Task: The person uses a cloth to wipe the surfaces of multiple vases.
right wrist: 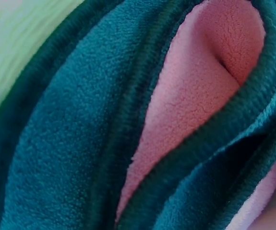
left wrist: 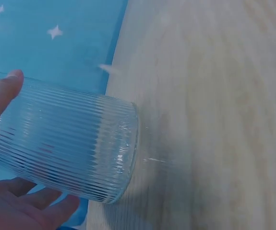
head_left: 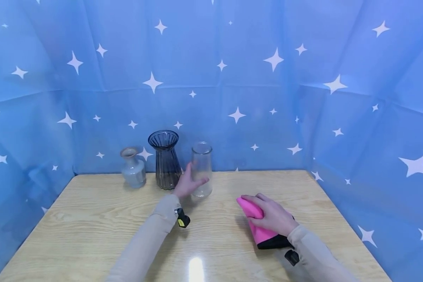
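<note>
- Blue starred curtain (head_left: pixel 197 51) behind a wooden table (head_left: pixel 91 223).
- Clear vase (head_left: pixel 202 156) is upright near the table's back edge, right of the dark vase (head_left: pixel 167 162); a small vase (head_left: pixel 134 172) sits farther left.
- Left hand (head_left: pixel 188 184) is spread, thumb and fingers either side of the clear vase; contact is unclear.
- Right hand (head_left: pixel 273 215) grips a folded pink cloth (head_left: pixel 262 235) at the table's right.

**Draped booth (head_left: pixel 352 58) it is!**

Blue star-printed fabric (head_left: pixel 218 105) wraps the left, far and right sides, folks, closing in around a wood-grain worktop (head_left: pixel 91 219); whether home, lab or office lies beyond, there's no telling.
</note>
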The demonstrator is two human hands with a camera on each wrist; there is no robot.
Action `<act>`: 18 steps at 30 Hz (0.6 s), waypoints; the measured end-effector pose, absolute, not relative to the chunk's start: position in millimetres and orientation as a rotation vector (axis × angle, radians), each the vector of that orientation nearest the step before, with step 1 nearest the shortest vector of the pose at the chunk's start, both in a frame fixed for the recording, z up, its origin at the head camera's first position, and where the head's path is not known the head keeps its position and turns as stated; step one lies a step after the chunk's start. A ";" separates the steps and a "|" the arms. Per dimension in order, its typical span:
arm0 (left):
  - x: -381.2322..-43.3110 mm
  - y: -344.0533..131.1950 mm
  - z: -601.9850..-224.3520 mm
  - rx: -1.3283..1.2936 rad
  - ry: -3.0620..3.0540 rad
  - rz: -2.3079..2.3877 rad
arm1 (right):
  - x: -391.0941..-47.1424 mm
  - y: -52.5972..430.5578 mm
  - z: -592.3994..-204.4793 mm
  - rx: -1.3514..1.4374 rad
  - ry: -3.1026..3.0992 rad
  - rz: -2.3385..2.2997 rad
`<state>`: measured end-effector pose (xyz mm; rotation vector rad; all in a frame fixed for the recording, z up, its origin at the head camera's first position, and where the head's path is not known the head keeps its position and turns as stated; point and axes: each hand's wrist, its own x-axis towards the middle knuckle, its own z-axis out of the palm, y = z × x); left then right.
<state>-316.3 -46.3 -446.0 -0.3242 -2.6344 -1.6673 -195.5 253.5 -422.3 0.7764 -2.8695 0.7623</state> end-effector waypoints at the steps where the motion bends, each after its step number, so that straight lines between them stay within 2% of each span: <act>1: -312.5 -46.4 -445.8 -0.341 -2.642 -1.672 | -196.1 252.5 -422.1 0.780 -2.866 0.772; 18: -257.5 -48.0 -446.1 -0.612 -2.659 -1.818 | -216.4 222.1 -400.3 0.821 -2.644 0.914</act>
